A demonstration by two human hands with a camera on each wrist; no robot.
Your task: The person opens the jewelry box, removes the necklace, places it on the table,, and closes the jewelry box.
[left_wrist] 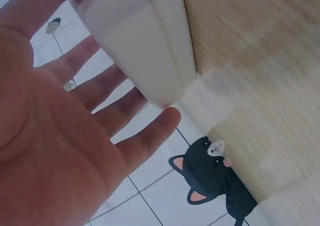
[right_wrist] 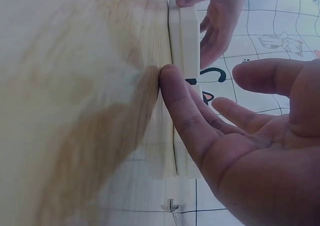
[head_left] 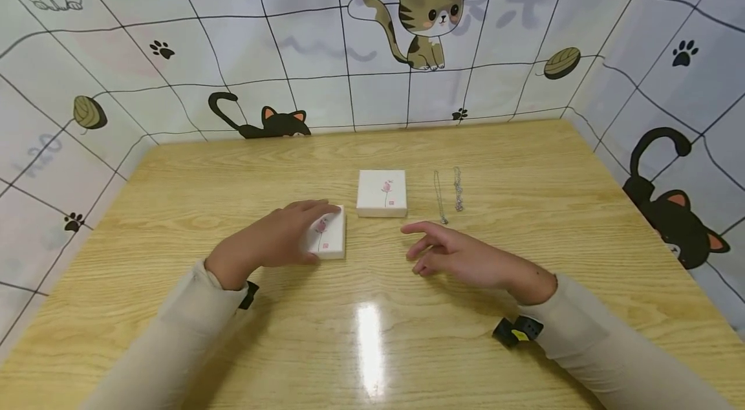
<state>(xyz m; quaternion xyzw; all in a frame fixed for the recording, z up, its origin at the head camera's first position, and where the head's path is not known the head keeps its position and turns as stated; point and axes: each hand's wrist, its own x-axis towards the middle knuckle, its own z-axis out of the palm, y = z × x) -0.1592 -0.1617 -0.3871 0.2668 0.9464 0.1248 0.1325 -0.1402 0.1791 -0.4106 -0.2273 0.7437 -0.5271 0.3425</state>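
My left hand (head_left: 276, 235) spans a small white box (head_left: 330, 243) with a pink flower print, thumb at its near edge and fingers over its far edge. In the left wrist view, the fingers (left_wrist: 112, 88) reach behind the box's pale side (left_wrist: 135, 40). A second white box (head_left: 381, 195) with the same print sits a little farther back. My right hand (head_left: 460, 258) hovers with loosely bent fingers and nothing in them, just in front of two thin silver necklaces. One necklace (head_left: 439, 193) has a small pendant at its near end; the other necklace (head_left: 458, 187) lies to its right.
The wooden table (head_left: 372, 293) bears all of this and shows a bright light reflection near the front. Behind it and on both sides hangs a white cloth (head_left: 314, 41) with grid lines and cartoon cats. Black straps with small devices (head_left: 518, 330) are on the wrists.
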